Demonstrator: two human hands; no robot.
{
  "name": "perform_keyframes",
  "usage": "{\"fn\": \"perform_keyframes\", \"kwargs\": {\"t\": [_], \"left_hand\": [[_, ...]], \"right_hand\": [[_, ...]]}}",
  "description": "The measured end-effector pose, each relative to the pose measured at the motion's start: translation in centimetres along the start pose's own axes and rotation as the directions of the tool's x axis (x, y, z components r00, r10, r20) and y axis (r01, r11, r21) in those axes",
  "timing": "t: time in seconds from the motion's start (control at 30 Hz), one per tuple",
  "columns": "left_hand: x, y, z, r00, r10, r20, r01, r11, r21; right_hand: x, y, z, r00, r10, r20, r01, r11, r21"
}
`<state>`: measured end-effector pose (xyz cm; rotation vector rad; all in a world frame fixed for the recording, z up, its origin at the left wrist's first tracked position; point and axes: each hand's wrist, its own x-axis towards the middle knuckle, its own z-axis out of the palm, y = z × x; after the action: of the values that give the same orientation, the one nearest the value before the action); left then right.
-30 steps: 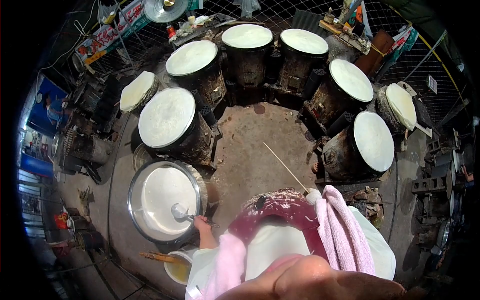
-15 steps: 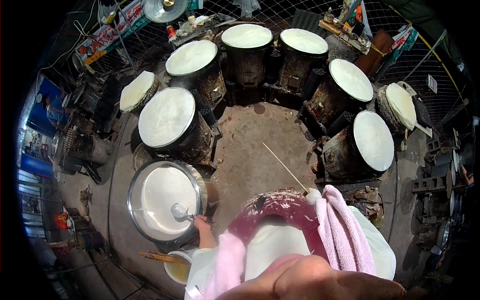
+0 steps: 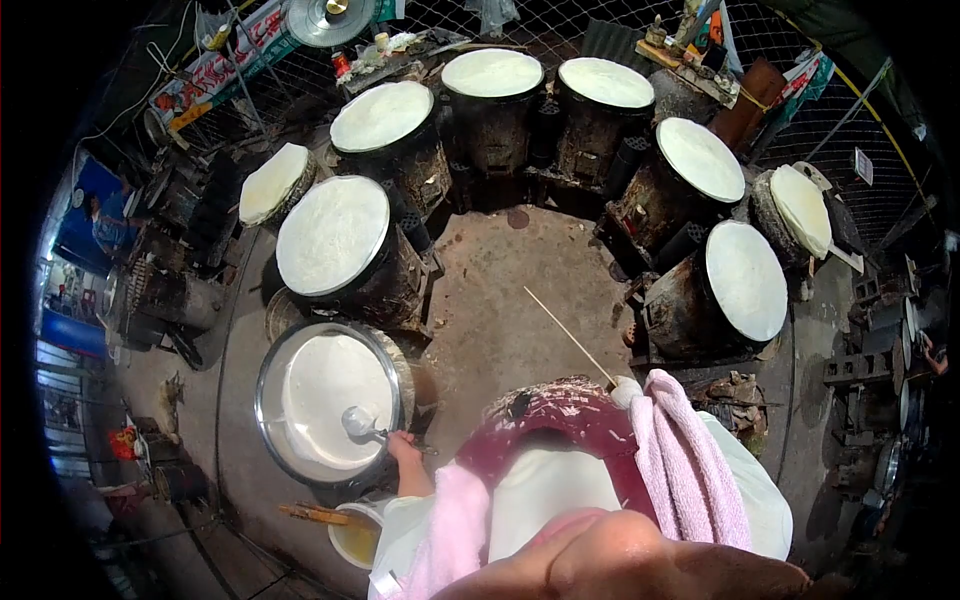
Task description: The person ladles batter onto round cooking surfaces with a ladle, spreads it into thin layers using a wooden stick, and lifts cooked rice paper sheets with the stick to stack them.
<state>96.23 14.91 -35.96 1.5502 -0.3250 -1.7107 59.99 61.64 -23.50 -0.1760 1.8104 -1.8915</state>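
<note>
My left hand [image 3: 403, 448] is wrapped round the handle of a metal ladle [image 3: 358, 421], whose bowl rests at the surface of white batter. That batter lies in a wide metal basin [image 3: 263, 400] to my left. On the other side, my right hand [image 3: 626, 391], in a whitish glove and partly behind a pink towel [image 3: 690, 460], is closed on a thin wooden stick [image 3: 568, 334]. The stick points forward and left over the bare floor. Sheets of pale batter cover the round griddles in front of me, among them one near left [image 3: 333, 236] and one near right [image 3: 746, 281].
Sooty drum stoves [image 3: 500, 135] carry the griddles in an arc around me. A small bucket [image 3: 352, 545] with yellowish liquid and a wooden tool stands beside the basin. Stacks of pale sheets sit at far left [image 3: 272, 185] and far right [image 3: 800, 212]. Another person's arm [image 3: 935, 356] shows at the right edge.
Both my hands, the ladle and the stick stay in practically the same place. At the far right edge, the other person's arm has shifted slightly.
</note>
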Motion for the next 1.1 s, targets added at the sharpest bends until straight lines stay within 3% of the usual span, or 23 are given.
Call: {"fn": "perform_keyframes", "kwargs": {"t": [0.17,0.7,0.87,0.97,1.1], "left_hand": [[-1.2,0.6,0.4,1.000,-0.026,0.006,0.026,1.000,0.015],[2.3,-0.9,-1.2,0.998,-0.044,0.048,0.045,0.999,-0.030],[2.0,-0.8,-1.1,0.999,-0.033,0.040,0.033,0.999,-0.007],[1.8,-0.7,-0.9,0.999,-0.024,0.033,0.025,1.000,-0.018],[1.2,-0.6,-0.7,0.999,-0.024,0.027,0.025,0.999,-0.029]], "right_hand": [[0.8,1.3,-0.8,1.000,-0.004,-0.008,0.004,1.000,0.002],[-3.8,-15.4,5.9,0.985,0.007,0.174,0.023,0.985,-0.171],[-3.6,-15.2,5.7,0.981,0.038,0.189,-0.004,0.984,-0.179],[-3.5,-15.0,5.7,0.988,0.002,0.157,0.049,0.947,-0.316],[-3.5,-15.7,6.1,0.979,-0.050,0.196,0.118,0.927,-0.357]]}}
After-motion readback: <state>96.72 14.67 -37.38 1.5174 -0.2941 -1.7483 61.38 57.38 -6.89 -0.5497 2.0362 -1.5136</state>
